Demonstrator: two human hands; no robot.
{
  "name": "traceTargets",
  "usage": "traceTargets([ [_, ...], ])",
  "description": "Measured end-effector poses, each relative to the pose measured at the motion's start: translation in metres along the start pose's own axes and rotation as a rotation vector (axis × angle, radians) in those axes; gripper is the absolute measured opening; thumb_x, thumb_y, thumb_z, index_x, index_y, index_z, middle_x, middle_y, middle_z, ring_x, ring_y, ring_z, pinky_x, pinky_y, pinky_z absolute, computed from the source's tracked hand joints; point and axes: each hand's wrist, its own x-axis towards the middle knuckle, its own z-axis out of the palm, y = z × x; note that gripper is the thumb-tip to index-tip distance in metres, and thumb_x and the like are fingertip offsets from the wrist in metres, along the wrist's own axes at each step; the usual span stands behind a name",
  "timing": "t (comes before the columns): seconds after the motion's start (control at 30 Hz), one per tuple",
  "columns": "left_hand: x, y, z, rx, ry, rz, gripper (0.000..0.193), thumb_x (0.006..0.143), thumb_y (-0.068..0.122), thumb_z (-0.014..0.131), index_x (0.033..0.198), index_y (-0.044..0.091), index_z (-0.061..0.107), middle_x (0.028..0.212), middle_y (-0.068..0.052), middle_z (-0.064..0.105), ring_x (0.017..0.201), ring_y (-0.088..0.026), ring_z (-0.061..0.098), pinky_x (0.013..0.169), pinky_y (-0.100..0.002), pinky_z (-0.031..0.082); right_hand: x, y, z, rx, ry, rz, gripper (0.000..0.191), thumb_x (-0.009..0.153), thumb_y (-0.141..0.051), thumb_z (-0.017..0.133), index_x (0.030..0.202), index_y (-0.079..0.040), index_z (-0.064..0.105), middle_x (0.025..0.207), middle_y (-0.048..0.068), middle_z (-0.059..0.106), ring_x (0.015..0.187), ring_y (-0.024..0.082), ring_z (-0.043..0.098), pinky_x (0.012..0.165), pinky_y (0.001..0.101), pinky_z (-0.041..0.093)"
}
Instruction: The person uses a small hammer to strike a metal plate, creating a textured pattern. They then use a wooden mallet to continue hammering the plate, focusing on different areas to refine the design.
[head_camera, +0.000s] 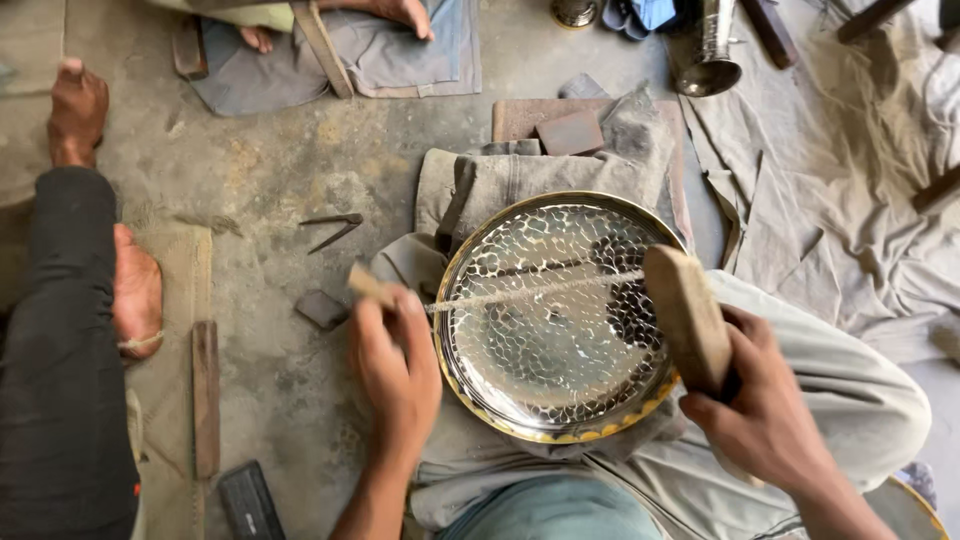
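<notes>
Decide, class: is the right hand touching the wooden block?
Touching. The head view shows the right hand wrapped around the lower end of the wooden block.

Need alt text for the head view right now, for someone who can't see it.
A person's left hand and right hand each grip a wooden handle of a long thin file laid across a shiny hammered metal plate resting on grey cloth in their lap. Another person's bare foot rests at left.

The round plate (560, 330) is bright polished metal, its face dimpled with a hammered pattern and its rim a glossy gold colour. Across it runs a rough, pale cord (535, 291), held between 2 worn, matt wooden handles (688, 315). The cloth (520, 180) beneath is coarse and dusty, and the floor (270, 170) is rough, stained concrete.
</notes>
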Motion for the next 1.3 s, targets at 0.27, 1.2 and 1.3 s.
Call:
traceTargets([
  [0.27,0.139,0.022,0.119,0.149,-0.386,0.453,0.033,0.104,0.028,0.048,0.102,-0.002,0.063,0.105,-0.027,0.066,0.100,-0.047,0.062,0.087,-0.055,0.048,0.007,0.006,0.058,0.129,0.296,0.205,0.068,0.064,-0.009,0.073,0.129,-0.004,0.057,0.122,0.019,0.054,0.114,0.038,0.057,0.100,0.0436,0.045],
  [1.2,0.015,-0.078,-0.010,0.164,-0.613,0.314,0.024,0.100,0.014,0.067,0.112,0.002,0.049,0.091,-0.020,0.067,0.084,-0.036,0.071,0.069,-0.045,0.053,0.034,0.009,-0.021,0.426,0.408,0.235,0.062,0.067,0.003,0.073,0.129,-0.002,0.063,0.114,0.010,0.072,0.101,0.026,0.071,0.094,0.0399,0.058],
  [1.3,0.050,-0.079,-0.018,0.110,-0.212,0.313,0.030,0.108,0.013,0.071,0.112,0.000,0.044,0.101,-0.019,0.069,0.093,-0.035,0.071,0.079,-0.047,0.054,0.054,-0.006,-0.029,0.333,0.295,0.096,0.058,0.072,0.003,0.075,0.128,0.000,0.064,0.120,0.012,0.072,0.108,0.026,0.070,0.100,0.0402,0.056],
])
